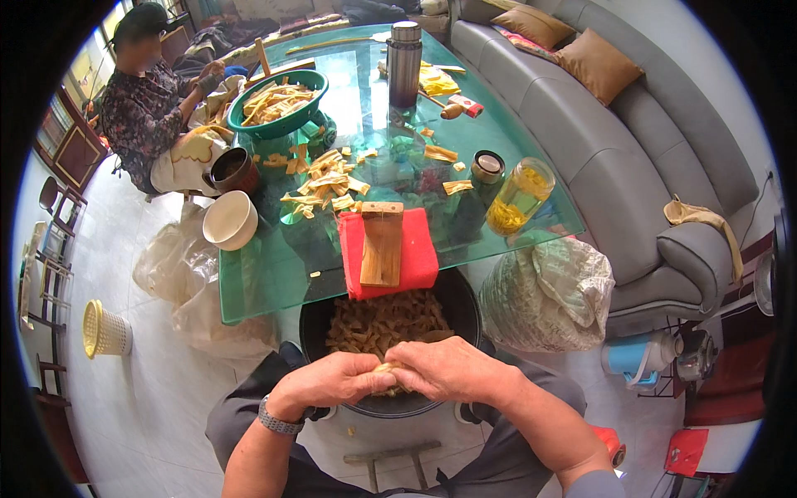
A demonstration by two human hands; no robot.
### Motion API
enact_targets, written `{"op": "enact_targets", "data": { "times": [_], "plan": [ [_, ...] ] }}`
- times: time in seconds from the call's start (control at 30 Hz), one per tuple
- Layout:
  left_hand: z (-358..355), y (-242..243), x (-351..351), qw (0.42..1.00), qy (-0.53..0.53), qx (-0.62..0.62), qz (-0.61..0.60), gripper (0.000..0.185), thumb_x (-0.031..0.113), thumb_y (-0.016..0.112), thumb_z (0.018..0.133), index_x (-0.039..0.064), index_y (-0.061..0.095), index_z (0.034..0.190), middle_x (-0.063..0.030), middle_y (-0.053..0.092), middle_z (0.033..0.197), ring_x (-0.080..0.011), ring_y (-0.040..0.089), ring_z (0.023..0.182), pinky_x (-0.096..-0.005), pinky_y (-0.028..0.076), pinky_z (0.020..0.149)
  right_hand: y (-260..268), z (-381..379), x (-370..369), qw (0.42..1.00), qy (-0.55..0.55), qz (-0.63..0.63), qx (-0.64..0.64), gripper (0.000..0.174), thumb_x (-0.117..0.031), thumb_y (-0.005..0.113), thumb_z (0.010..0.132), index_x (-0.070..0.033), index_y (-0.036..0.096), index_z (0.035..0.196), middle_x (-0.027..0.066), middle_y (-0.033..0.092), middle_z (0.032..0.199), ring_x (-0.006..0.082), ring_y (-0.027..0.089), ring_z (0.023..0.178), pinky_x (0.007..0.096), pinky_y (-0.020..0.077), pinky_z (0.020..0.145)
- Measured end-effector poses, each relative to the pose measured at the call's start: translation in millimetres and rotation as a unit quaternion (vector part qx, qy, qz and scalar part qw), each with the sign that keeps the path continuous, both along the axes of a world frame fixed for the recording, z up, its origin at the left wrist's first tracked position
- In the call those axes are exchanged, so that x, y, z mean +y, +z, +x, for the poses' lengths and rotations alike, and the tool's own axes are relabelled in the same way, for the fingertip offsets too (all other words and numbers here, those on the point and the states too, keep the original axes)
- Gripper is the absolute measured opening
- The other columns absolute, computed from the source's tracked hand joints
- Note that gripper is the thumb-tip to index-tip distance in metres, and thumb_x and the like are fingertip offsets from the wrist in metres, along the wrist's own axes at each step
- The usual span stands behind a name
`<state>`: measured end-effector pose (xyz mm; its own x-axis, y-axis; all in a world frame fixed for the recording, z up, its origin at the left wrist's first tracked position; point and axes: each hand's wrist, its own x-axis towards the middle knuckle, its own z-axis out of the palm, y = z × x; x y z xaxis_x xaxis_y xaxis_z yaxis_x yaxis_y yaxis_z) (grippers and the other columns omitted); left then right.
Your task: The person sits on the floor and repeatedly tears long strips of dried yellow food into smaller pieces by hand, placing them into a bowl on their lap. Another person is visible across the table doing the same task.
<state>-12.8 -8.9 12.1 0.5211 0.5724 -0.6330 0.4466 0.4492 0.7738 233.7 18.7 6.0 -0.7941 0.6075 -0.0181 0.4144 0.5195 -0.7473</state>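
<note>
My left hand (348,377) and my right hand (442,368) meet fingertip to fingertip, pinching a pale yellow dried piece (387,368) mostly hidden by the fingers. Below them is a round black tub (468,311) between my legs, with many brownish dried pieces (386,320) inside. At the near table edge, a wooden block-like tool (381,249) rests on a folded red cloth (418,246), partly over the tub. Beyond it, a loose pile of yellowish dried strips (330,180) lies on the green glass table (268,283).
A white bowl (230,220), a dark mug (234,171), a green basin (317,99) of strips, a steel flask (405,65) and a glass jar (520,196) stand on the table. Sacks (548,295) flank the tub. Another person (146,106) sits far left; a grey sofa (560,118) lines the right.
</note>
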Motion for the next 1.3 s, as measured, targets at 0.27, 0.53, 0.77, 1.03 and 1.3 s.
{"op": "enact_targets", "data": {
  "times": [0.27, 0.53, 0.77, 1.03, 1.3],
  "plan": [
    [-7, 6, -6, 0.996, -0.073, 0.007, 0.045, 0.044, 0.045, 0.066, 0.105, 0.004, 0.066, 0.086, -0.0005, 0.058, 0.066, -0.0106, 0.056, 0.063, -0.0293, 0.048, 0.061, 21, 16, 3, 0.991, 0.049, -0.107, -0.055, 0.034, -0.039, 0.052, 0.107, -0.006, 0.059, 0.101, 0.0204, 0.066, 0.076, 0.0449, 0.065, 0.075, 0.0530, 0.0498, 0.067],
    [-6, 3, 20, 0.985, 0.118, -0.067, 0.110, 0.027, 0.028, 0.065, 0.107, 0.003, 0.069, 0.098, 0.0024, 0.064, 0.083, -0.0073, 0.058, 0.077, -0.0257, 0.052, 0.070, 22, 19, 25, 0.994, -0.077, -0.079, 0.026, 0.027, -0.034, 0.063, 0.106, -0.007, 0.064, 0.109, 0.0196, 0.069, 0.085, 0.0396, 0.071, 0.082, 0.0451, 0.0553, 0.072],
    [2, 4, 73, 0.916, 0.296, -0.093, 0.254, 0.021, 0.024, 0.067, 0.106, 0.005, 0.069, 0.114, 0.0047, 0.061, 0.092, -0.0043, 0.054, 0.081, -0.0214, 0.048, 0.073, 5, 1, 72, 0.972, -0.181, 0.086, 0.120, 0.026, -0.024, 0.070, 0.101, -0.004, 0.065, 0.116, 0.0164, 0.070, 0.104, 0.0375, 0.069, 0.093, 0.0433, 0.0559, 0.081],
    [13, -17, 115, 0.889, 0.366, -0.064, 0.269, 0.022, 0.025, 0.072, 0.102, 0.004, 0.073, 0.107, 0.0055, 0.060, 0.082, -0.0044, 0.052, 0.072, -0.0222, 0.046, 0.067, -13, -14, 100, 0.948, -0.272, 0.134, 0.092, 0.028, -0.027, 0.070, 0.101, -0.003, 0.072, 0.115, 0.0183, 0.072, 0.105, 0.0354, 0.072, 0.095, 0.0416, 0.0568, 0.081],
    [4, -23, 96, 0.905, 0.267, 0.118, 0.309, 0.029, 0.030, 0.070, 0.104, 0.001, 0.072, 0.110, -0.0007, 0.070, 0.091, -0.0086, 0.061, 0.083, -0.0258, 0.051, 0.075, -7, -3, 94, 0.957, -0.277, 0.062, -0.053, 0.026, -0.025, 0.064, 0.104, -0.001, 0.062, 0.093, 0.0206, 0.069, 0.096, 0.0417, 0.068, 0.092, 0.0501, 0.0550, 0.078]
  ]
}}
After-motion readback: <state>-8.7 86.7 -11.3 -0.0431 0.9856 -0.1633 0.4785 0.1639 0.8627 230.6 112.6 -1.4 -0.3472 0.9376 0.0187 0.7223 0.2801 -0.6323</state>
